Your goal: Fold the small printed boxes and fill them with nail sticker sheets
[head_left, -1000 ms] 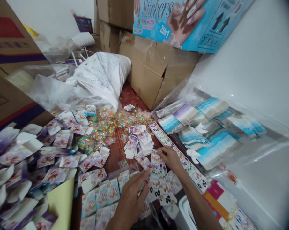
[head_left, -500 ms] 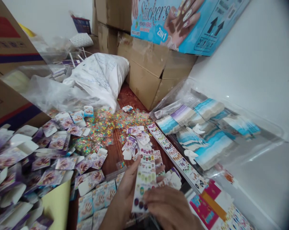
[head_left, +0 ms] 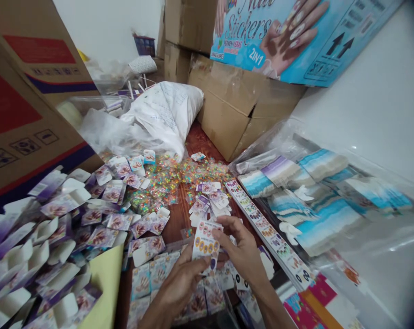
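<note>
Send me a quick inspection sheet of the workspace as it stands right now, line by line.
Surface: red-brown wood, mostly covered.
Job's things: nail-sticker card held between left hand and right hand; long sticker strip right of it.
Clutter: purple-printed cards, multicoloured pieces, clear bag of blue-striped packs.
Grippers: bare hands, fingers on the card.
Cables: nothing seen.
Surroundings: cardboard cartons, white sack, Nail Stickers box.

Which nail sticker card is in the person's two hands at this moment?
The white card with round orange designs, held between the left hand and right hand; the long strip beside it lies flat, unheld.
</note>
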`<state>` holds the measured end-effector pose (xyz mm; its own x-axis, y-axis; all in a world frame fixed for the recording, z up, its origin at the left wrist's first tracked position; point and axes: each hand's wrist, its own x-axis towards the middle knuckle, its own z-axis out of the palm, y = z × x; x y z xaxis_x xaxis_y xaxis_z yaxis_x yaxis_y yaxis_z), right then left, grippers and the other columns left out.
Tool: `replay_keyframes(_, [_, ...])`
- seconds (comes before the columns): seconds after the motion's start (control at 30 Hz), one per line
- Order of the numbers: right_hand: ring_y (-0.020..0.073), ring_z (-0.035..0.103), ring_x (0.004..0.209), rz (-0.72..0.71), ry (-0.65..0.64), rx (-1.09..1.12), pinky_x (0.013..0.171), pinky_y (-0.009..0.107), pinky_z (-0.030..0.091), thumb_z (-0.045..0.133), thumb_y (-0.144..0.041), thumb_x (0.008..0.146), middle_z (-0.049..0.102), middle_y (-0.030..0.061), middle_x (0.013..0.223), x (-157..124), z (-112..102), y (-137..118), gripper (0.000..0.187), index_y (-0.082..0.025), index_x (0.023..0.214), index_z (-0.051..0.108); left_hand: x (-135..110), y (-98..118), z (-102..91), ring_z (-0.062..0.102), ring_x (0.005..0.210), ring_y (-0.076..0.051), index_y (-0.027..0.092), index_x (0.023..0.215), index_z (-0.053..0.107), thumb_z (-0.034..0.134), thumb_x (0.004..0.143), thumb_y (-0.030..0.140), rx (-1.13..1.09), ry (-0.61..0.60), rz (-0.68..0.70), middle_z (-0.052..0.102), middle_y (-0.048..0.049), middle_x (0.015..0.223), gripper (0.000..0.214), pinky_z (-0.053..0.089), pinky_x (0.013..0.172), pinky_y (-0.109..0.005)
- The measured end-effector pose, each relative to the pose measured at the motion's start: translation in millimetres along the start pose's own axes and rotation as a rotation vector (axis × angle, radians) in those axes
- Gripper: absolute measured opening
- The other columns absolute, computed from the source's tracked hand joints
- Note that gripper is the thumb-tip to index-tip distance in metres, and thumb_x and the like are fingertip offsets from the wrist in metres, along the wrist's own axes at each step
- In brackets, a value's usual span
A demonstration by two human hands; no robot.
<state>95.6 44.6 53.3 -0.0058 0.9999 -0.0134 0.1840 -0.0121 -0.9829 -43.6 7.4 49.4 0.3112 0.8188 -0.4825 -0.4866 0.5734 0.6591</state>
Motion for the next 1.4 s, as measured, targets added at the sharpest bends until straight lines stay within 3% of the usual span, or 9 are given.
replay_keyframes(0.13, [0.0142,0.06,0.066,-0.015,-0.088,0.038,0.059,0.025,0.051,0.064,-0.033,0.074,0.063,0.0004,0.074,0.6,1.5,9.1,0.023,-0.019,0.093,0.063,-0.5,-5.3,-5.8,0.056,0.102,-0.023,0.022,0.116,0.053,0.068,0.066,0.031,0.043,0.11,0.027,0.061,-0.0075,0.113,0.053,0.045,0.084,-0.034])
replay_keyframes(0.23, [0.0158,0.06,0.072,-0.318,0.035,-0.185,0.065,0.029,0.05,0.058,-0.022,0.08,0.063,0.0026,0.075,0.0,5.9,12.8,0.009,-0.021,0.083,0.067,-1.6,-9.2,-11.3,0.059,0.085,-0.019,0.017,0.094,0.062,0.068,0.068,0.038,0.181,0.16,0.125,0.065,-0.0059,0.096,0.034,0.048,0.073,-0.029])
replay_keyframes(0.3, [0.0182,0.061,0.086,-0.578,0.057,-0.327,0.076,0.032,0.05,0.053,-0.011,0.08,0.065,0.0055,0.089,-2.7,9.6,13.3,0.026,-0.025,0.099,0.066,-4.0,-9.3,-16.1,0.057,0.071,-0.015,0.015,0.077,0.063,0.07,0.066,0.04,0.221,0.167,0.201,0.065,-0.0031,0.077,0.028,0.046,0.065,-0.024])
replay_keyframes(0.4, [0.0194,0.055,0.109,-0.75,-0.192,-0.39,0.091,0.036,0.046,0.047,-0.004,0.081,0.059,0.0074,0.118,-9.5,13.3,11.7,0.05,-0.027,0.125,0.049,-11.2,-5.8,-24.8,0.054,0.064,-0.012,0.014,0.067,0.063,0.071,0.064,0.04,0.213,0.263,0.29,0.062,-0.0008,0.065,0.027,0.043,0.062,-0.02])
replay_keyframes(0.5, [0.0206,0.051,0.115,-0.682,-0.373,-0.336,0.097,0.039,0.042,0.054,-0.013,0.081,0.055,0.0074,0.126,-17.0,15.7,9.3,0.051,-0.026,0.129,0.043,-18.2,0.5,-32.0,0.054,0.062,-0.012,0.014,0.066,0.065,0.072,0.064,0.039,0.253,0.346,0.314,0.063,-0.0008,0.063,0.025,0.043,0.061,-0.02])
replay_keyframes(0.9, [0.0156,0.059,0.099,-0.307,-0.189,-0.095,0.086,0.026,0.046,0.055,-0.019,0.082,0.065,0.0026,0.105,-16.8,28.3,13.9,0.024,-0.026,0.105,0.06,-9.9,8.1,-32.9,0.061,0.081,-0.018,0.016,0.084,0.065,0.064,0.071,0.04,0.366,0.251,0.356,0.068,-0.0045,0.083,0.028,0.046,0.076,-0.026])
replay_keyframes(1.07, [0.0135,0.061,0.081,-0.15,-0.169,-0.037,0.073,0.022,0.047,0.053,-0.027,0.084,0.065,0.0022,0.087,-21.4,35.9,16.4,0.016,-0.021,0.095,0.063,-11.2,9.1,-35.3,0.059,0.081,-0.018,0.017,0.095,0.061,0.07,0.062,0.04,0.528,0.609,0.553,0.065,-0.0053,0.09,0.041,0.047,0.077,-0.029])
replay_keyframes(1.23, [0.0066,0.046,0.048,0.123,-0.195,0.24,0.046,0.017,0.039,0.055,-0.041,0.081,0.054,-0.0036,0.059,-25.3,43.0,12.7,0.023,-0.018,0.081,0.062,-13.2,10.4,-36.8,0.06,0.078,-0.018,0.017,0.08,0.068,0.058,0.076,0.04,0.659,0.295,0.518,0.066,-0.0042,0.076,0.026,0.047,0.075,-0.027])
replay_keyframes(1.4, [0.008,0.05,0.056,0.165,-0.257,0.35,0.052,0.019,0.043,0.065,-0.039,0.073,0.061,-0.0001,0.072,-23.4,45.2,16.0,0.025,-0.019,0.088,0.067,-15.2,6.1,-39.2,0.06,0.076,-0.017,0.017,0.081,0.069,0.059,0.075,0.041,0.632,0.393,0.544,0.067,-0.0033,0.078,0.027,0.046,0.073,-0.024])
